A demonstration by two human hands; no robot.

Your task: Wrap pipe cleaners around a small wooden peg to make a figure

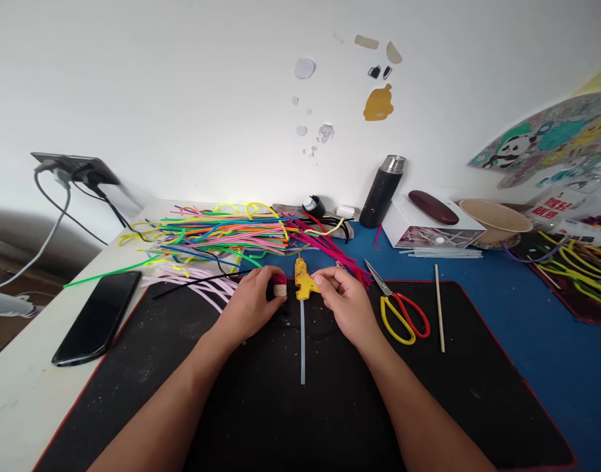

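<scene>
My left hand (253,298) is closed around a small red-and-cream piece (279,287) that looks wound or ribbed. Most of it hides behind the fingers, so its exact kind does not show. Just to its right is a yellow hot glue gun (305,280), nozzle pointing away from me. A long translucent glue stick (303,344) sticks out of its back end toward me. My right hand (347,298) grips the gun's handle, thumb and fingers together on it. Right of this hand, scissors (396,308) with one yellow and one red handle lie part-open on the black mat (349,400).
Colourful pipe cleaners (221,233) are heaped behind my hands. A phone (98,318) lies at left, a wooden stick (440,308) at right. Along the wall stand a black flask (383,190), a white box (430,226) and a bowl (497,216). More pipe cleaners (575,269) lie far right.
</scene>
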